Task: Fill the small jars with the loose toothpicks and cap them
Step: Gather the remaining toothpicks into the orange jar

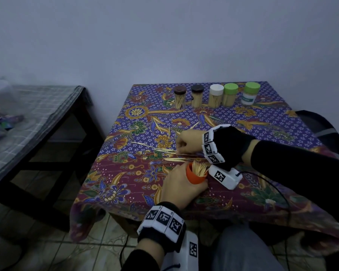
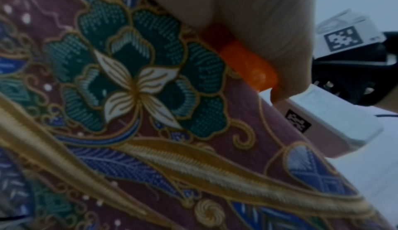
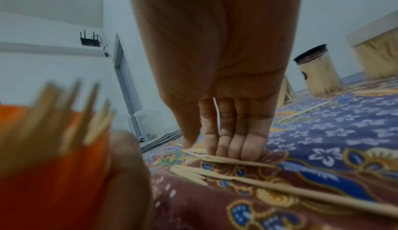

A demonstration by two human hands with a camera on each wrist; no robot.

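An uncapped orange jar (image 1: 194,178) (image 2: 247,63) (image 3: 53,174) bristling with toothpicks stands near the front of the patterned tablecloth (image 1: 125,182). My left hand (image 1: 180,184) (image 2: 258,21) grips it from the near side. Just behind it, loose toothpicks (image 1: 160,149) (image 3: 237,161) lie scattered on the cloth. My right hand (image 1: 179,150) (image 3: 202,148) is knuckles-up over them, its curled fingers and thumb closing on a small bundle against the cloth. Several capped jars of toothpicks (image 1: 216,95) stand in a row at the back edge.
A white jar with a green lid (image 1: 250,93) ends the back row at the right. A second table with a checked cover (image 1: 37,106) stands to the left across a gap. A dark round object (image 1: 319,126) sits beyond the right edge. A black cable (image 1: 272,184) trails over the cloth.
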